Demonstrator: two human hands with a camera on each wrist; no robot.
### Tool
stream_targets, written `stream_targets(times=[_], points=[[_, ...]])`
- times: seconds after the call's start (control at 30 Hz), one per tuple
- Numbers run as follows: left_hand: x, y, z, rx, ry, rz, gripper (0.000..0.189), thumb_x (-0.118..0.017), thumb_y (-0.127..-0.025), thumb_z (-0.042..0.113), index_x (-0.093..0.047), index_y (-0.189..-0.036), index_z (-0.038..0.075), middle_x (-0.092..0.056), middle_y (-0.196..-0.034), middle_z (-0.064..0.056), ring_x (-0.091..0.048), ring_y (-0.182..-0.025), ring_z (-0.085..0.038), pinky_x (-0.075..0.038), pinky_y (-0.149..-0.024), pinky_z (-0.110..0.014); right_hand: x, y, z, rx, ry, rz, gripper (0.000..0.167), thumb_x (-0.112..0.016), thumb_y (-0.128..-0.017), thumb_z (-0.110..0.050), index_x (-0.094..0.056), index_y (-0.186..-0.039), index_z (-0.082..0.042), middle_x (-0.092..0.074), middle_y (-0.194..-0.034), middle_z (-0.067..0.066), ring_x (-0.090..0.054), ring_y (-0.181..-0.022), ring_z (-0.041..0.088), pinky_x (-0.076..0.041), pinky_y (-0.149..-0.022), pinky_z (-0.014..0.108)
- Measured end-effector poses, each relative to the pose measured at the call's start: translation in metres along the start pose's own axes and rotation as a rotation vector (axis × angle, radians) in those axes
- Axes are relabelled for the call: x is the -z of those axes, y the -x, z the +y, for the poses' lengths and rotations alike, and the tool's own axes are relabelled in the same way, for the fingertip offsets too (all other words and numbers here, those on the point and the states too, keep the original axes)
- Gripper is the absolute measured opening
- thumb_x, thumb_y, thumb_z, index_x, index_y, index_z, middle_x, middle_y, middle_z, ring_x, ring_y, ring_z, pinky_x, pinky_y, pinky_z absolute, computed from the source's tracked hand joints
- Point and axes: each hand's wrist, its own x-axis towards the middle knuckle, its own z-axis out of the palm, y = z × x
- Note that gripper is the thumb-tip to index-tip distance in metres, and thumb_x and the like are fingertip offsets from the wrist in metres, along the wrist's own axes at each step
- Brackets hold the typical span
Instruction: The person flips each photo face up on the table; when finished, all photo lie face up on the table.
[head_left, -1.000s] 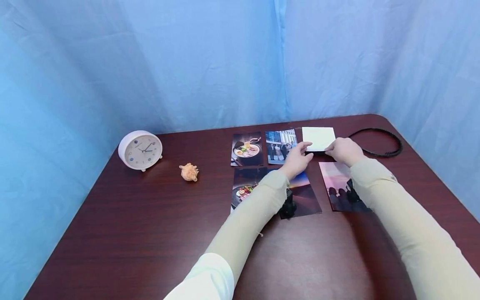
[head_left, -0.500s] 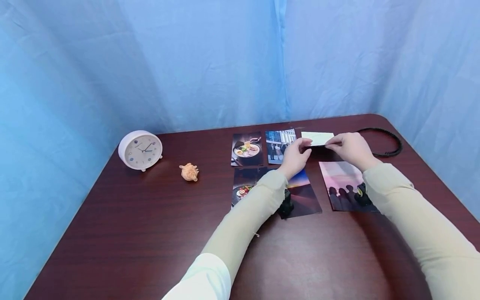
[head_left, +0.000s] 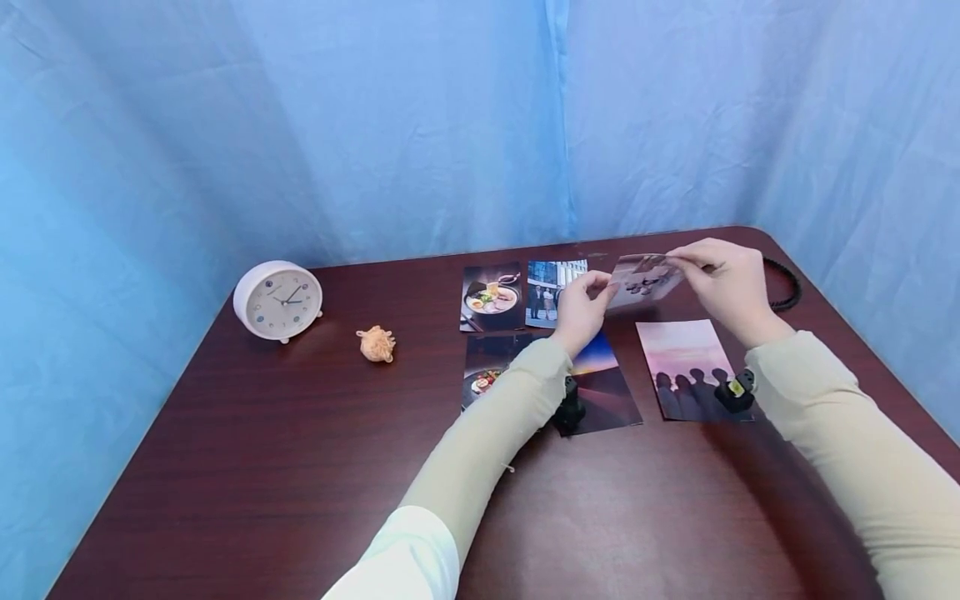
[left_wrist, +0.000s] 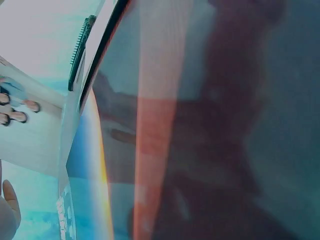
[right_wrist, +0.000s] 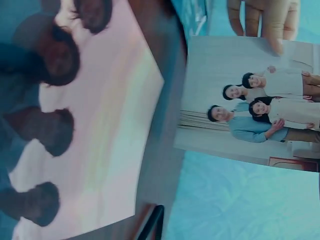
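My left hand (head_left: 583,310) and right hand (head_left: 726,283) hold a photo print (head_left: 641,282) between them at the back right of the table, tilted up. The left hand pinches its left edge, and the right hand its upper right corner. In the right wrist view, the left thumb lies over the edge of this group portrait (right_wrist: 210,65), with fingers behind. The left wrist view shows part of the same photo (left_wrist: 37,140) beside the left fingers (left_wrist: 11,197). Below lies a pink print with silhouettes (head_left: 678,354). A sunset-coloured print (head_left: 607,396) lies under the left forearm.
A ramen photo (head_left: 491,300), an office group photo (head_left: 543,287) and a dark food photo (head_left: 480,379) lie left of the hands. A black loop (head_left: 787,287) sits behind the right hand. Farther left are an orange yarn ball (head_left: 377,343) and a white clock (head_left: 279,302).
The white back of the print showed earlier; now its picture side faces me. The right hand has moved up and right, raising its corner. The left hand has shifted slightly left.
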Motion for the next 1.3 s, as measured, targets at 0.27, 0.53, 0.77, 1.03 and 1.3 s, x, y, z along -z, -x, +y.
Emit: stream_targets(times=[0.27, 0.53, 0.77, 1.03, 1.3], points=[[0.004, 0.000, 0.000, 0.013, 0.092, 0.021, 0.016, -0.064, -0.091, 0.016, -0.069, -0.102, 0.006, -0.069, -0.101, -0.009, -0.057, -0.082, -0.008, -0.046, -0.070, -0.013, 0.011, -0.004, -0.009, -0.260, -0.212, 0.154, 0.011, -0.073, -0.080, -0.002, -0.075, -0.091, 0.002, -0.068, -0.082, -0.018, -0.057, -0.071, -0.013, -0.042, -0.065, 0.006], [0.015, 0.002, 0.008, 0.012, 0.263, 0.089, 0.023, -0.068, -0.087, 0.014, -0.066, -0.104, 0.000, -0.068, -0.100, -0.018, -0.058, -0.075, -0.004, -0.048, -0.062, -0.015, 0.023, 0.002, -0.001, -0.643, -0.365, 0.101, 0.008, -0.070, -0.085, -0.017, -0.074, -0.091, -0.021, -0.063, -0.069, -0.024, -0.055, -0.063, -0.006, -0.042, -0.055, 0.008], [0.044, 0.004, 0.017, -0.061, 0.089, -0.014, 0.023, -0.062, -0.092, 0.013, -0.056, -0.112, 0.002, -0.066, -0.104, -0.018, -0.065, -0.083, -0.019, -0.051, -0.065, -0.018, 0.028, 0.011, 0.005, -0.589, -0.386, -0.052, 0.026, -0.069, -0.086, -0.016, -0.066, -0.112, -0.017, -0.064, -0.081, -0.023, -0.060, -0.072, -0.007, -0.046, -0.060, 0.007], [0.076, 0.006, 0.028, -0.154, -0.347, -0.259, 0.032, -0.054, -0.097, 0.017, -0.045, -0.127, 0.010, -0.061, -0.119, -0.012, -0.060, -0.091, -0.018, -0.046, -0.078, -0.026, 0.028, 0.008, -0.009, -0.404, -0.189, -0.353, 0.043, -0.069, -0.087, -0.021, -0.056, -0.128, -0.015, -0.062, -0.096, -0.014, -0.055, -0.082, -0.010, -0.042, -0.070, 0.007], [0.092, 0.012, 0.041, -0.243, -0.511, -0.528, 0.044, -0.048, -0.099, 0.015, -0.036, -0.141, 0.013, -0.059, -0.095, -0.009, -0.039, -0.053, -0.013, -0.034, -0.054, -0.022, 0.018, 0.014, -0.024, -0.191, -0.101, -0.676, 0.023, -0.067, -0.088, -0.015, -0.067, -0.111, -0.012, -0.069, -0.088, 0.001, -0.059, -0.074, 0.000, -0.048, -0.063, 0.021]])
